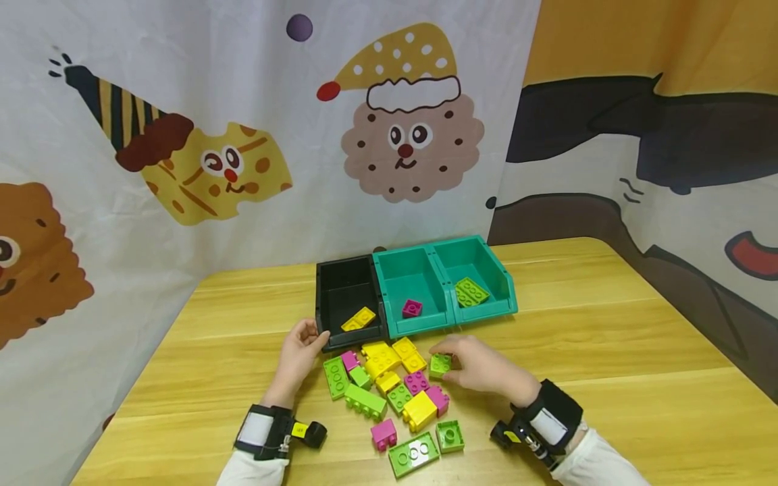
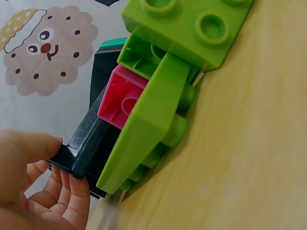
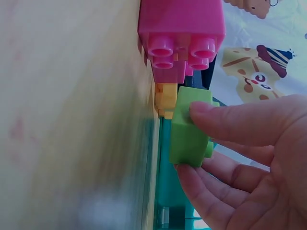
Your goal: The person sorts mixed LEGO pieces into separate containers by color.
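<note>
Between the thumb and fingers of my right hand (image 1: 477, 364) is a small green toy brick (image 1: 440, 366), pinched in front of the bins; the right wrist view shows this green brick (image 3: 191, 129) from its side. My left hand (image 1: 299, 352) grips the front left corner of a black bin (image 1: 322, 297), thumb on the rim in the left wrist view. One flat yellow brick (image 1: 358, 319) lies inside that bin. A magenta brick (image 1: 412, 308) sits in the middle teal bin (image 1: 398, 266). The right teal bin (image 1: 464, 253) holds a flat green brick (image 1: 471, 292).
Loose bricks spread over the wooden table (image 1: 583, 304) before the bins: several green, yellow and pink ones, among them a yellow brick (image 1: 419, 411), a pink brick (image 1: 383, 434) and a long green brick (image 1: 414, 455). Behind the table hangs a printed cloth (image 1: 316, 182).
</note>
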`<action>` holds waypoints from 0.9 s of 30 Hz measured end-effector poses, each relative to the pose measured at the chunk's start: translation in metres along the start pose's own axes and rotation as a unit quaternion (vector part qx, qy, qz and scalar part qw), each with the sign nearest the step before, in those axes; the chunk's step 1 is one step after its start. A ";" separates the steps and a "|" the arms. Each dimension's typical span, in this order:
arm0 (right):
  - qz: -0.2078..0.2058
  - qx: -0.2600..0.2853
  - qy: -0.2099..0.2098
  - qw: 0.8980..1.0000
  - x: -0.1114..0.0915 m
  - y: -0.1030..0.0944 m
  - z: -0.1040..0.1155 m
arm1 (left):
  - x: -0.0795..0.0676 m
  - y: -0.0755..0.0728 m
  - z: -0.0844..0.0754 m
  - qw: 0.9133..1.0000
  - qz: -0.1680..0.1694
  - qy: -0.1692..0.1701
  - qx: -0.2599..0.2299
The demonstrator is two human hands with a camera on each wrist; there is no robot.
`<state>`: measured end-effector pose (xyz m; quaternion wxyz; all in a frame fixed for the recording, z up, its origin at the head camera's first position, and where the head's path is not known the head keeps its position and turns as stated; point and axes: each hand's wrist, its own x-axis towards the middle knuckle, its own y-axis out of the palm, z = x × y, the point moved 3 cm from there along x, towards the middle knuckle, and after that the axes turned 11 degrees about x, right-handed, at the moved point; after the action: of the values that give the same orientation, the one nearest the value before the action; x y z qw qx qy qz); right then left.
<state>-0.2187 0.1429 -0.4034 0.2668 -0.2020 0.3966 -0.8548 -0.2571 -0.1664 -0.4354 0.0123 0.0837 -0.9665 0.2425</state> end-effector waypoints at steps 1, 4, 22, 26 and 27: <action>-0.001 -0.001 0.001 1.000 0.000 0.000 0.001 | 0.000 0.000 0.000 1.000 0.000 0.000 0.001; -0.002 -0.001 0.003 1.000 -0.001 -0.001 0.002 | 0.000 0.000 0.000 1.000 0.000 0.001 0.003; 0.004 0.007 -0.004 1.000 -0.002 -0.004 0.001 | 0.000 0.001 0.001 1.000 -0.001 0.003 0.003; -0.013 0.019 -0.008 1.000 -0.003 -0.011 -0.001 | 0.001 0.001 0.002 1.000 -0.003 0.006 0.007; -0.017 0.022 -0.007 1.000 -0.003 -0.013 -0.002 | 0.001 0.001 0.002 1.000 -0.003 0.006 0.006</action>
<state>-0.2211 0.1526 -0.3950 0.2593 -0.2092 0.3721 -0.8663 -0.2579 -0.1669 -0.4371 0.0180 0.0854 -0.9647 0.2484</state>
